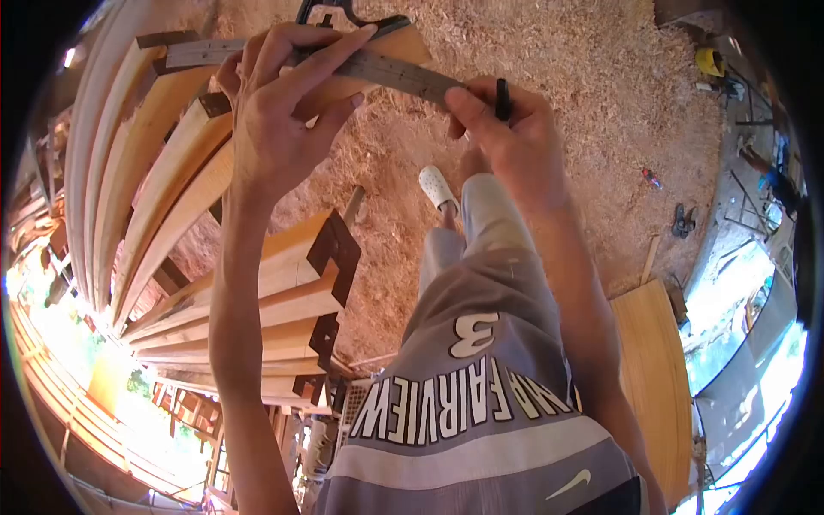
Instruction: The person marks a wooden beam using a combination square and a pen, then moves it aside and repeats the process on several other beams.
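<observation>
A long, flat metal ruler (399, 74) spans the top of the view, its left end lying over the end of a timber piece. My left hand (287, 116) is on its middle, with fingers bent over the metal and the thumb held apart. My right hand (515, 142) pinches the ruler's right end between thumb and fingers. A short black stick-like thing (503, 99), perhaps a pen or marker, pokes out between the right fingers. Behind the ruler lies a wooden piece (403, 45) with a black metal tool (378, 21) on it, partly cut off by the frame.
Long curved timbers (163, 137) stand in a row at the left. Below them, stacked beams (292, 257) have dark, notched ends. Wood shavings (584, 77) cover the ground. A wide board (657, 369) is at the lower right. Dark footwear (684, 221) lies on the right.
</observation>
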Tool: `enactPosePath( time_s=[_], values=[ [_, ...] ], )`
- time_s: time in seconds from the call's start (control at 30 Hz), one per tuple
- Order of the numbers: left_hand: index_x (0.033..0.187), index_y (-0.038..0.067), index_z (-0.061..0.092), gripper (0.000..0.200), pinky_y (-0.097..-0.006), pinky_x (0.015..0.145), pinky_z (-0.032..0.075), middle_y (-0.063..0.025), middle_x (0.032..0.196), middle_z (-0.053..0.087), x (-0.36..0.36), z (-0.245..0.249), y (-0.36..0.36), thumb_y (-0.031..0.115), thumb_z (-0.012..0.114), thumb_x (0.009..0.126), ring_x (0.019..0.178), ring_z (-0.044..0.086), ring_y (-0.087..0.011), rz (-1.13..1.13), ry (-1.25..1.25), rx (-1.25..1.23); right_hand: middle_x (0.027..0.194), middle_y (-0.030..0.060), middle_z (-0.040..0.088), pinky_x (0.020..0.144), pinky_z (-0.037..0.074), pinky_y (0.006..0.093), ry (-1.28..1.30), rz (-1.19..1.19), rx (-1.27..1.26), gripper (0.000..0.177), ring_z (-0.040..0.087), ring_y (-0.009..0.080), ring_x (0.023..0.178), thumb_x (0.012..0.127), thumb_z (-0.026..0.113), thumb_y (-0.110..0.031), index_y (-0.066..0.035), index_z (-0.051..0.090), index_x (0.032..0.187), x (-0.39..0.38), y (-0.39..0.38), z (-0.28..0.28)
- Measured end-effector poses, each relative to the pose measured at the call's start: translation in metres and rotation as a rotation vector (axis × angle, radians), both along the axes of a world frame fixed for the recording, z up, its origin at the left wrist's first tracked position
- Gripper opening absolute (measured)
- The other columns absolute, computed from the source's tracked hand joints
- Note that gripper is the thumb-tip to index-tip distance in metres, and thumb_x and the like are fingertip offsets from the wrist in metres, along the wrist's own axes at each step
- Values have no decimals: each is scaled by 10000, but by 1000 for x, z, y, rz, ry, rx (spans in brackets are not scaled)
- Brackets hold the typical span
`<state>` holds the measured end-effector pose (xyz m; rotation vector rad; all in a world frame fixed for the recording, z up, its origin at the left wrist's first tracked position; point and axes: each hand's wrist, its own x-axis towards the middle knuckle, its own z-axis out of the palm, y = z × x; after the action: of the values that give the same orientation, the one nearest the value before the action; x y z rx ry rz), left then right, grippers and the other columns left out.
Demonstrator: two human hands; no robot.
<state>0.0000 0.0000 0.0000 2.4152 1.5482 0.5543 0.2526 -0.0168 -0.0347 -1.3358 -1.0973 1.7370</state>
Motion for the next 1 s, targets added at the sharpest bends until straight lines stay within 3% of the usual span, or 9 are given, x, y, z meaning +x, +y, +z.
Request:
enactPosePath(
  time_s=[0.13,0.4,0.47,0.9,1.0],
  values=[
    [1329,245,738,692,-462,1057,290,36,1186,624,3,8,-8,96,913,675,1139,568,-180,39,-11,-90,681,-25,667,536,360,274,-49,-38,-149,253,478,43,580,995,727,-290,-46,773,947,-3,-10,17],
    [1329,226,742,720,-458,1064,279,24,1152,621,9,9,-2,51,895,647,1138,559,-209,72,-48,-111,662,-16,647,536,355,279,-82,8,-71,280,475,47,582,994,723,-308,-36,766,942,3,0,8],
    [1328,226,743,729,-460,1068,279,25,1153,622,10,11,-2,33,887,640,1145,558,-212,82,-42,-121,725,-14,676,526,372,233,-117,66,-151,236,513,20,599,1005,704,-215,-8,750,902,5,5,15],
    [1304,226,757,715,-468,1080,276,28,1171,634,12,13,-2,21,869,628,1210,546,-245,100,-39,-141,734,-4,682,575,393,232,-102,125,-124,205,528,29,627,1014,702,-189,2,759,965,11,7,7],
    [1303,227,757,706,-467,1080,276,30,1169,637,13,13,-2,33,872,634,1208,545,-245,104,-41,-140,657,-5,618,536,353,281,-151,38,-139,332,480,69,564,1037,634,-313,-25,759,931,17,11,24]
  ],
)
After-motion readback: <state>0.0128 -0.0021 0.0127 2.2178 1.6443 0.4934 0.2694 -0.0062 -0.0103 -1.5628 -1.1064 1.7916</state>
